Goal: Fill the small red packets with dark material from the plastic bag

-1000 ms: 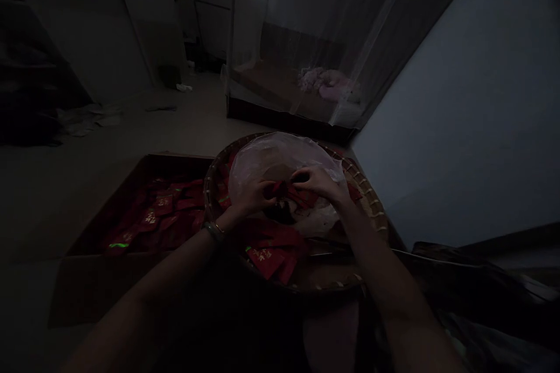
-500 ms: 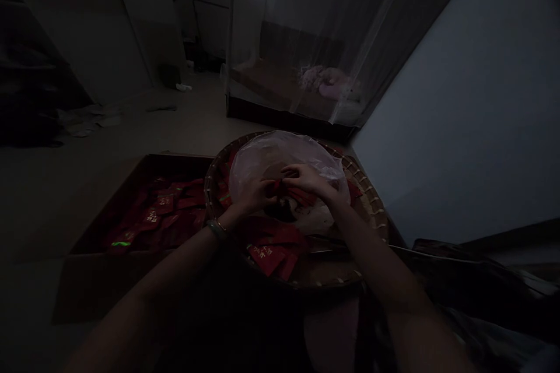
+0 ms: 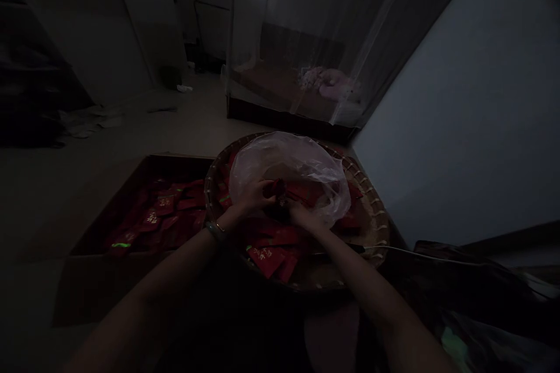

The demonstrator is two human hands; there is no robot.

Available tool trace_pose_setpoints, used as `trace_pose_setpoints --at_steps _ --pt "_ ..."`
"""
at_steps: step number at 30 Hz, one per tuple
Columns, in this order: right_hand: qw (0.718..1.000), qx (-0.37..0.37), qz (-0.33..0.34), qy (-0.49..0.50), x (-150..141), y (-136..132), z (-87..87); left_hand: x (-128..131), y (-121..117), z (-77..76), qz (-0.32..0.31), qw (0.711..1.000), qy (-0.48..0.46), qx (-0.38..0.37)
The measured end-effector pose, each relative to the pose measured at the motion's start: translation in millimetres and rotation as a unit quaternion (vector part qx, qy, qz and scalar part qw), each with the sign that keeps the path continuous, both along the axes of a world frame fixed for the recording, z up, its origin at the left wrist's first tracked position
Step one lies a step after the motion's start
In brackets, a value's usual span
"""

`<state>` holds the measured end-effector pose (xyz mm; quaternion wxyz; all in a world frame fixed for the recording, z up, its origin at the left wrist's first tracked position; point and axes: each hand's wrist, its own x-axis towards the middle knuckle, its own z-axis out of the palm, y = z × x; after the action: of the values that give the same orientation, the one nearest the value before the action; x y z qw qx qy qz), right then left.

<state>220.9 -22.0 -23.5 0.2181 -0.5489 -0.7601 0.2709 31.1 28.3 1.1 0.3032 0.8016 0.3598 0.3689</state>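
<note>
In dim light, a small red pouch [image 3: 276, 187] stands upright in my left hand [image 3: 254, 197], whose fingers are closed round its left side. My right hand [image 3: 303, 215] is at the pouch's lower right, fingers bent inward; what they pinch is too dark to make out. Both hands are over a crumpled clear plastic bag [image 3: 284, 148], spread open with more red pieces inside it. The bag lies in a round woven bamboo tray [image 3: 374, 204]. Red packets with gold characters [image 3: 266, 259] lie at the tray's near side.
Left of the tray, a cardboard box [image 3: 100, 288] holds many red packets [image 3: 164, 204]. A thin white cord [image 3: 406, 252] runs off the tray to the right. Behind stands a bed with a mosquito net [image 3: 306, 11]; a pale wall [image 3: 459, 116] rises at the right.
My right hand has moved down and nearer to me, from above the bag's middle to the pouch's lower side. My left hand stays nearly in place, and the pouch now stands more upright.
</note>
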Motion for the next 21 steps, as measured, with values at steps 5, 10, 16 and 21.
trace_pose_setpoints --at_steps 5,10,16,21 --pt "0.998 -0.010 -0.011 -0.057 15.0 4.3 -1.5 0.3 -0.1 -0.1 0.007 1.000 -0.012 -0.015" --pt "0.999 0.013 0.008 -0.051 11.2 0.5 0.1 0.8 1.1 -0.5 -0.005 1.000 -0.013 -0.017" --pt "0.997 0.008 -0.054 -0.060 17.2 5.1 20.2 -0.9 1.8 -3.2 0.006 1.000 -0.010 0.014" --pt "0.992 0.053 -0.107 0.042 29.7 18.8 79.1 0.2 0.9 -3.2 -0.017 1.000 -0.020 -0.017"
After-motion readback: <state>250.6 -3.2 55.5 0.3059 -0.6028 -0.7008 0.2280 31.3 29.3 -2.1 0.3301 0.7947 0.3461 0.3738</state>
